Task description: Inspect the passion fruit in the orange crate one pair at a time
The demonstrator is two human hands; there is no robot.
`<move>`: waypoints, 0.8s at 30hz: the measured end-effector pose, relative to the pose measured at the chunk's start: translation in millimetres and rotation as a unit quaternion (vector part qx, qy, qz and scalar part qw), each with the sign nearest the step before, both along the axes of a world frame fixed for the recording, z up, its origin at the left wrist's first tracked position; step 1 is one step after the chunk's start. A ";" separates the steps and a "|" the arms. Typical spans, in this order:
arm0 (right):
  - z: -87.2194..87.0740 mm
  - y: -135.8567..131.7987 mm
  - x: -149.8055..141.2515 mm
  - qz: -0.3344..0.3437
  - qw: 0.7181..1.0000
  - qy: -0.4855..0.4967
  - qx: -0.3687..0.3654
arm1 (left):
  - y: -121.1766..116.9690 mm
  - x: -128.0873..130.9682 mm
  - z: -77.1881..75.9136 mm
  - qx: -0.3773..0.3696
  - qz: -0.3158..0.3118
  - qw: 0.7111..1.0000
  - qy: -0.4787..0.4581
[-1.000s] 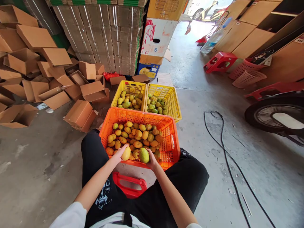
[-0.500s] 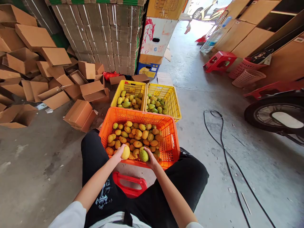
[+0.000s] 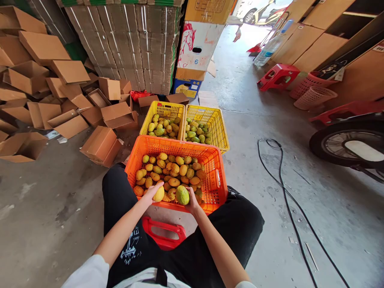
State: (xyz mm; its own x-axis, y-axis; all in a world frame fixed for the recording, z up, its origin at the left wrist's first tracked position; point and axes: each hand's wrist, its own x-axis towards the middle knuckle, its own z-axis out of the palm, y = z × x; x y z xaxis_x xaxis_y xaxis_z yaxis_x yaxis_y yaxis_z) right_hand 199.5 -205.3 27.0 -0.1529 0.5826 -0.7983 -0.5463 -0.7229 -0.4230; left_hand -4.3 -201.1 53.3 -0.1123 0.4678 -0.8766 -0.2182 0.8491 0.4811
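Observation:
My left hand [image 3: 151, 193] is closed around a smooth yellow mango-like fruit [image 3: 159, 194]. In my right hand [image 3: 192, 200] is a green mango-like fruit [image 3: 182, 195], its mottled skin facing up. Both are held just above the near side of an orange plastic crate [image 3: 220, 190]. Inside that crate lie many yellow, orange and brownish fruits [image 3: 174, 169], some with dark marks. The undersides of both held fruits are hidden, along with some of my fingers.
Two yellow crates [image 3: 150, 108] [image 3: 220, 128] of greener fruit stand behind the orange one. A red stool [image 3: 168, 240] shows between my legs. Cardboard boxes [image 3: 99, 144] pile up at left. A black cable [image 3: 280, 176] and a motorbike wheel [image 3: 345, 144] are at right.
The green fruit has turned in my right hand, with the fingers shifting around it. The yellow fruit in my left hand has tilted slightly. The crates have stayed in place.

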 end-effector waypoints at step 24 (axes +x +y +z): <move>0.4 -0.6 0.6 -0.007 1.000 0.012 0.007 | 1.0 1.0 5.5 -0.041 0.056 0.996 0.050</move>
